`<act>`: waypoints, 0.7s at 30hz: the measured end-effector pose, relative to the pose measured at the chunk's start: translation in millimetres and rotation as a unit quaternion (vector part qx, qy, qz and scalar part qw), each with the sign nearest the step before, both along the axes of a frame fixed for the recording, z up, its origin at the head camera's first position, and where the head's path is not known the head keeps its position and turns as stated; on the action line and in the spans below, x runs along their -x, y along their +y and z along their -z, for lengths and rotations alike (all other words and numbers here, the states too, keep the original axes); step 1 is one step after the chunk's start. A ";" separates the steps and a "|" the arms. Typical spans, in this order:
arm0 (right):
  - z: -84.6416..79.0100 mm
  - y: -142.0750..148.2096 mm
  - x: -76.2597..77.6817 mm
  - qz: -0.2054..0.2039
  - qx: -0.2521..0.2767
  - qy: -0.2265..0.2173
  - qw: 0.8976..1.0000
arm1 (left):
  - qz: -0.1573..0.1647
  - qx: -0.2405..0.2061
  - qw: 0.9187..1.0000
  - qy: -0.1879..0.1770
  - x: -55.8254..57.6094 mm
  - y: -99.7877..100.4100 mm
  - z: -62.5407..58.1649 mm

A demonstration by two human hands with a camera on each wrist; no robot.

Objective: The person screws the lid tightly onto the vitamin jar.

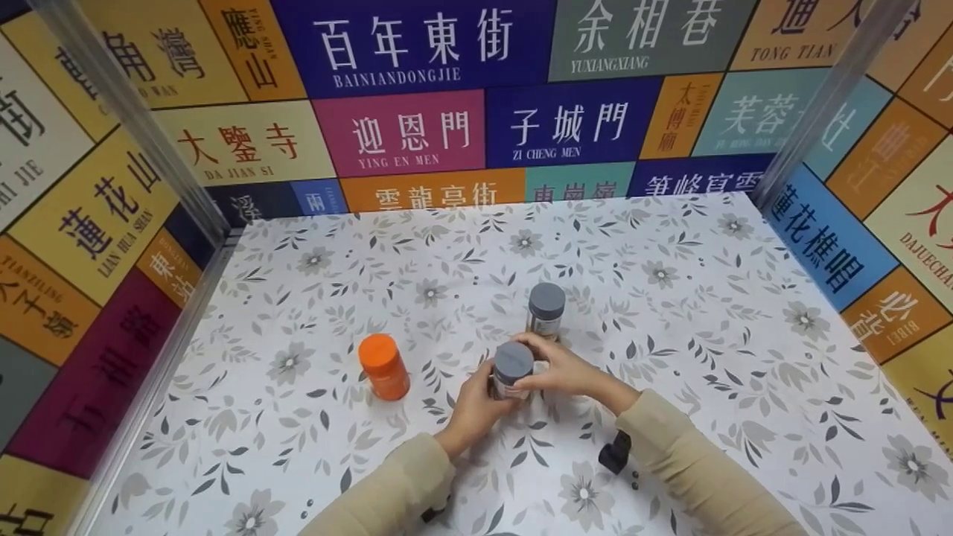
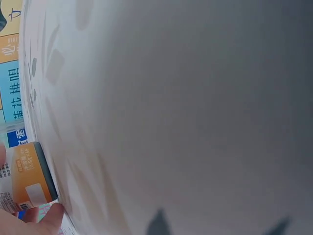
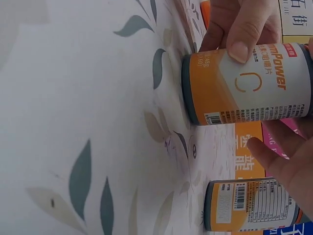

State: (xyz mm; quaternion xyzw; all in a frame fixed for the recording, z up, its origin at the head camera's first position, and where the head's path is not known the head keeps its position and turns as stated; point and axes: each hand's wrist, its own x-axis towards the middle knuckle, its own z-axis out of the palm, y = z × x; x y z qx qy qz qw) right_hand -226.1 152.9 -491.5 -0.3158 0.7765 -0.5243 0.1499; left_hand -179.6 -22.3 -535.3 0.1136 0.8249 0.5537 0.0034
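Both hands are at a tablet bottle [image 1: 514,362] with a grey lid, standing on the patterned table. My left hand [image 1: 480,406] grips its body from the left, with the thumb pressed on the label in the right wrist view. From the right, my right hand [image 1: 562,368] curls its thumb and fingers about the lid. The label of the held bottle [image 3: 234,85] is orange and white with a large letter C. A second grey-lidded bottle [image 1: 546,307] stands just behind the right hand. To the left, an orange bottle [image 1: 385,366] stands upright, apart from the hands.
The white table [image 1: 633,476] has a grey leaf and flower print. Behind it and at both sides rise walls of coloured panels [image 1: 402,134] with Chinese lettering. A black strap piece [image 1: 615,452] hangs at the right sleeve.
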 end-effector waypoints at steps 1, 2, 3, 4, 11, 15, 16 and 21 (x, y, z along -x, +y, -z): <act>-3.8 -1.2 -2.5 0.003 0.002 -0.001 1.000 | 0.001 0.002 1.000 -0.002 -0.1 -0.3 -0.4; -7.8 -2.7 -5.6 0.011 0.003 -0.001 1.000 | 0.002 0.003 1.000 -0.007 -0.3 -0.4 -0.8; -12.5 -4.8 -9.4 0.024 0.003 -0.003 1.000 | 0.002 0.003 1.000 -0.010 -0.2 -0.5 -1.0; -16.8 -7.4 -13.5 0.039 0.002 -0.005 0.999 | 0.003 0.003 1.000 -0.013 -0.3 -0.5 -1.1; 4.7 -23.8 -21.5 0.188 -0.012 0.014 0.982 | 0.000 0.018 1.000 -0.012 0.2 -0.7 -1.1; 10.5 -27.6 -24.1 0.222 -0.032 0.027 0.974 | -0.002 0.019 1.000 -0.002 -0.1 -2.0 0.3; 10.4 -26.7 -24.3 0.214 -0.034 0.028 0.976 | -0.002 0.017 1.000 -0.001 0.1 -2.0 0.6; 6.9 -13.0 -18.1 0.112 -0.001 0.022 0.994 | 0.003 0.009 1.000 -0.018 1.3 -1.7 0.6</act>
